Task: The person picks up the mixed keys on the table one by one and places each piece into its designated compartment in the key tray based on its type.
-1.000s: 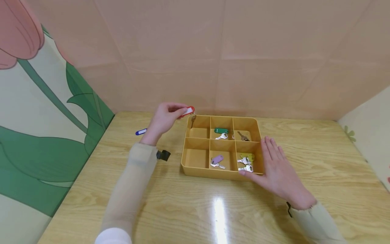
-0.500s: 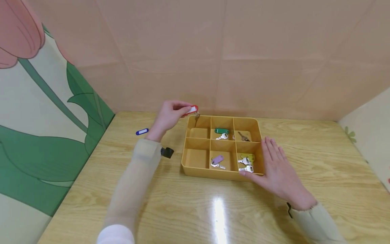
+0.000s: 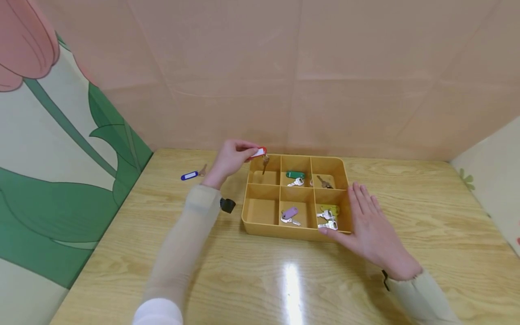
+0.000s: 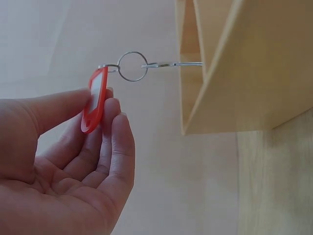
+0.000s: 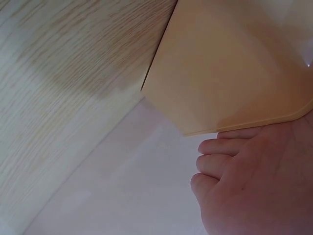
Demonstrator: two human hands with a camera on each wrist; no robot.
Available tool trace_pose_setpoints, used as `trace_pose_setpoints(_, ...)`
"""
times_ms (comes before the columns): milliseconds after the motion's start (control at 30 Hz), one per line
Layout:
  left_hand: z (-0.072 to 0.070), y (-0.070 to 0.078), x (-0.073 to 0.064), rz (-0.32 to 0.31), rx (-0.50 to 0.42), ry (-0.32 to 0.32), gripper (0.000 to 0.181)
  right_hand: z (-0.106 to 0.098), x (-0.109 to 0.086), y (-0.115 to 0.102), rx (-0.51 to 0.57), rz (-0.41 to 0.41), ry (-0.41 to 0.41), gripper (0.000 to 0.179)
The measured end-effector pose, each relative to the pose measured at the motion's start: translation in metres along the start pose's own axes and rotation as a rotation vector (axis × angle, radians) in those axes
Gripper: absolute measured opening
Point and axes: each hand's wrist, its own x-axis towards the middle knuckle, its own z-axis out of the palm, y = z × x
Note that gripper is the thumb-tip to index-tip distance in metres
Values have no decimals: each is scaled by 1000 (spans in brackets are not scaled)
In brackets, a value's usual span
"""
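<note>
My left hand (image 3: 233,160) pinches a red key tag (image 4: 95,100) between thumb and fingers. From the tag's ring (image 4: 132,66) a key (image 3: 265,164) hangs down over the back-left compartment of a yellow divided box (image 3: 284,231). My right hand (image 3: 371,228) rests with straight fingers along the box's right side, its thumb at the front-right rim. Inside the box, a green tag (image 3: 295,174) with a key lies back middle, a brownish key (image 3: 324,182) back right, a purple tag (image 3: 290,213) with a key front middle, and a yellow-green tag (image 3: 334,209) with silver keys front right.
A blue key tag (image 3: 189,175) with a brownish key (image 3: 202,170) lies on the wooden table (image 3: 243,280), left of the box. Behind the table rises a pinkish wall covering (image 3: 300,76). A wall with a painted flower (image 3: 53,198) borders the left.
My left hand has moved right, then slightly down, bringing the hanging key over the back-left compartment. The blue tag's key has come into view. My right hand and the box have stayed put.
</note>
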Motion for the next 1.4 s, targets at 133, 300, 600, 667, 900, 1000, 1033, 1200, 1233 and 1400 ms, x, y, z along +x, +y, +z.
trace_pose_setpoints(133, 4, -4, 3, -11, 5, 12, 19, 1, 0, 1, -1, -2, 5, 120)
trace_pose_setpoints(300, 10, -7, 6, -35, 15, -4, 19, 0, 0, 1, 0, 2, 4, 120)
trace_pose_setpoints(600, 13, -13, 8, 8, 47, -18, 46, 1, 0, 0, 8, 4, -5, 120)
trace_pose_setpoints(667, 13, -13, 8, 19, 35, -25, 51, 1, 0, 0, 6, 2, -7, 119)
trace_pose_setpoints(900, 8, -14, 4, 27, 4, -27, 50, 0, 2, 0, -2, 5, -15, 119)
trace_pose_setpoints(1000, 5, -14, 2, 28, 0, -21, 50, 1, 2, 1, -1, 1, -11, 120)
trace_pose_setpoints(1033, 5, -14, 1, 31, -3, -19, 50, 1, 2, 1, 0, 1, -10, 120)
trace_pose_setpoints(1200, 2, -15, -2, 37, -1, -9, 47, 1, 2, 0, -1, 0, -11, 120)
trace_pose_setpoints(1233, 2, -16, -3, 39, -2, -8, 47, 1, 2, 0, 1, 0, -11, 120)
trace_pose_setpoints(1400, -1, -20, -5, 47, 2, -5, 47, 0, 2, 1, 5, -2, -9, 119)
